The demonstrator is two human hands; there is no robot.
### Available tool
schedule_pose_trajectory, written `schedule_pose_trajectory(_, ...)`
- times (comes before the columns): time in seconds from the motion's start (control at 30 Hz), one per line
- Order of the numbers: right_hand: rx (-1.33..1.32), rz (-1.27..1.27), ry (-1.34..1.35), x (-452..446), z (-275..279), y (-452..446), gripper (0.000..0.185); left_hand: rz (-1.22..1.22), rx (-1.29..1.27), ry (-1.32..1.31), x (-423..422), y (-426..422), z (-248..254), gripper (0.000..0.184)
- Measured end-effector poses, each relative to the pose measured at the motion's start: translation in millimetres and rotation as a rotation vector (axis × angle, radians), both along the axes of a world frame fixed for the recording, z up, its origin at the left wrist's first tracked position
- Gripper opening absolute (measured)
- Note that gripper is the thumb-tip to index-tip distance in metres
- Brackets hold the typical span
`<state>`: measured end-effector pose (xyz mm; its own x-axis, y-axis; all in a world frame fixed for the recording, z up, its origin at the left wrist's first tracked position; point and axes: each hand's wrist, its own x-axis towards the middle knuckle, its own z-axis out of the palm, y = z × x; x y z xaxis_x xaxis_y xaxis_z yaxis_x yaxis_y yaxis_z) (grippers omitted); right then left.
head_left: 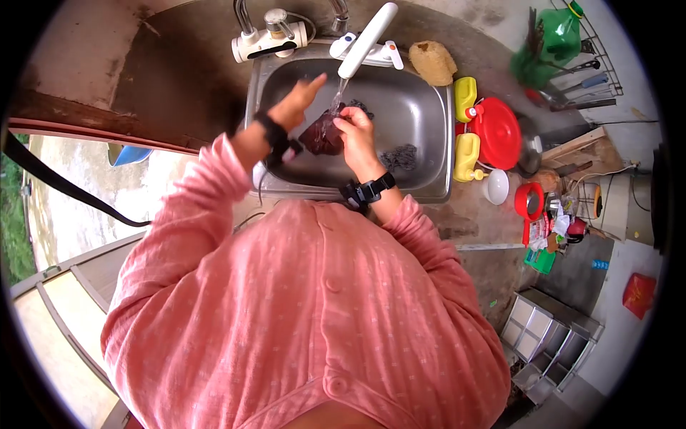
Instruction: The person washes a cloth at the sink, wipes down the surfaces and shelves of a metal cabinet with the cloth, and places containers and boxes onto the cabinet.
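Over a steel sink [418, 114], my right hand [357, 136] pinches a dark red, wet-looking item [321, 136], perhaps a bag or cloth, which hangs to the left of the fingers. Water runs from the white spout [368, 41] onto its upper part. To the left, my left hand [296, 104] is raised beside the stream with its fingers stretched out, and nothing shows in it. A grey mesh scrubber [399, 157] lies in the basin at the right, and another grey piece [361, 109] is partly hidden behind my right hand.
Right of the sink are a tan sponge [432, 63], yellow bottles [466, 154], a red basin [496, 132] and a white bowl [496, 187]. A white faucet unit [268, 47] stands behind the sink's left end. Farther right are a green bottle [561, 32] and a red strainer [529, 201].
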<state>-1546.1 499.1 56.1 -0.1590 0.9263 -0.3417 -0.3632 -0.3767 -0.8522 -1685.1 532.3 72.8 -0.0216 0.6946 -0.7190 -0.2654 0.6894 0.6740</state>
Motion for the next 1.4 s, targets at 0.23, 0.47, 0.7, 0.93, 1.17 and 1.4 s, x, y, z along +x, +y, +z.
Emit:
schedule_pose_trajectory(0.23,0.167,-0.057,0.179,9,7,-20,0.018,0.194,0.042,-0.798,-4,-21,-92,0.033)
schedule_pose_trajectory(0.47,0.138,0.113,-0.376,65,-21,-14,0.017,0.440,0.031,-0.675,-6,-31,-60,0.024)
schedule_pose_trajectory(0.7,0.517,0.114,-0.840,27,-50,15,0.030,0.300,0.039,-0.752,3,-29,-58,0.026)
schedule_pose_trajectory(0.93,0.237,0.103,-0.633,41,-60,33,0.018,0.094,0.130,-0.591,-21,-40,-70,0.039)
schedule_pose_trajectory(1.17,0.491,0.217,-0.663,10,-59,26,0.015,0.100,0.080,-0.802,-7,-50,-35,0.033)
schedule_pose_trajectory(1.4,0.389,0.033,-0.540,17,-56,28,0.008,0.047,0.303,-0.494,2,-44,-39,0.030)
